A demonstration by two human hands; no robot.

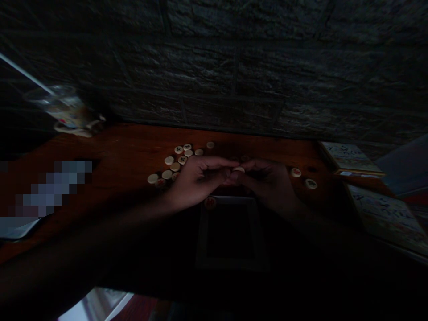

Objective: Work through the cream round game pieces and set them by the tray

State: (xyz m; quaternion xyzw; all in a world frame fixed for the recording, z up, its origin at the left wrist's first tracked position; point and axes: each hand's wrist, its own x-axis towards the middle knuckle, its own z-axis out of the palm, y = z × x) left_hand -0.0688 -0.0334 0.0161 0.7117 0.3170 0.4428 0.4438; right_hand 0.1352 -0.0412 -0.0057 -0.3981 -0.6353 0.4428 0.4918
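- At far left, a cup with a straw stands well apart from both hands, near the wall.
- Left of centre, a loose group of round pieces lies on the table, just beside and partly behind the left hand, which is the nearer one to them.
- The left hand reaches in from the left, thumb and fingers curled toward the middle, their tips meeting the other hand's.
- A red-marked piece sits at the far left corner of the frame-like tray, nearer the left hand; the tray lies on the wearer's side of both hands.
- Between the hands, beyond the tray's far edge, the pale disc is pinched at the fingertips of both. Being round, it shows no long axis; its exact tilt I cannot tell.
- The right hand mirrors the left, bent inward.
- Further right lie two pieces, then two printed boxes.
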